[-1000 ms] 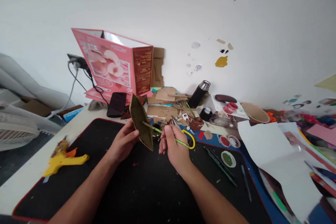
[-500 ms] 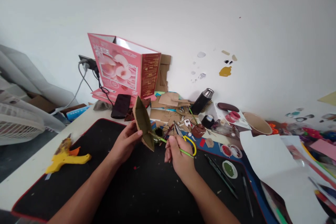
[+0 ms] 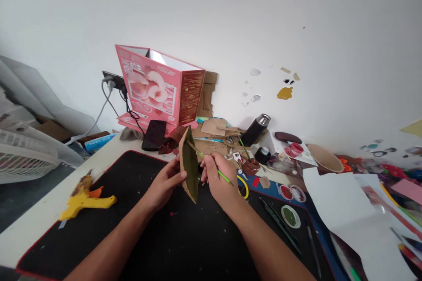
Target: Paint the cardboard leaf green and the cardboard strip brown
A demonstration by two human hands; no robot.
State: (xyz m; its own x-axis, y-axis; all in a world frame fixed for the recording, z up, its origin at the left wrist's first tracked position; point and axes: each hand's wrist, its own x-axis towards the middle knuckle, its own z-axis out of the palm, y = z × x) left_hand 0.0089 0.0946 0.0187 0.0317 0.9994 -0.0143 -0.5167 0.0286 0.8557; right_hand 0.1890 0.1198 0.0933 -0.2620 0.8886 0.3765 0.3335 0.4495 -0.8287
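My left hand (image 3: 167, 183) grips the edge of a folded cardboard piece (image 3: 189, 167) whose inner face is painted dark green. A thin brush with a bright green handle (image 3: 225, 177) is pinched in my right hand (image 3: 220, 178), its tip touching the upper part of the green face. Both hands are over the black mat (image 3: 184, 241). To the right lies a round lid of green paint (image 3: 290, 217). Yellow-handled scissors (image 3: 243, 187) are partly hidden behind my right hand.
A yellow glue gun (image 3: 85, 199) lies at the left. Behind stand a pink box (image 3: 154, 88), a phone (image 3: 154, 135), cardboard scraps (image 3: 213, 126), a black flask (image 3: 255, 129) and a brown paint jar (image 3: 251, 167). White paper (image 3: 332, 193) and lids of paint are at the right.
The cardboard piece has turned and moved slightly right with my left hand. The brush tip has moved up the green face, and my right hand has shifted up a little.
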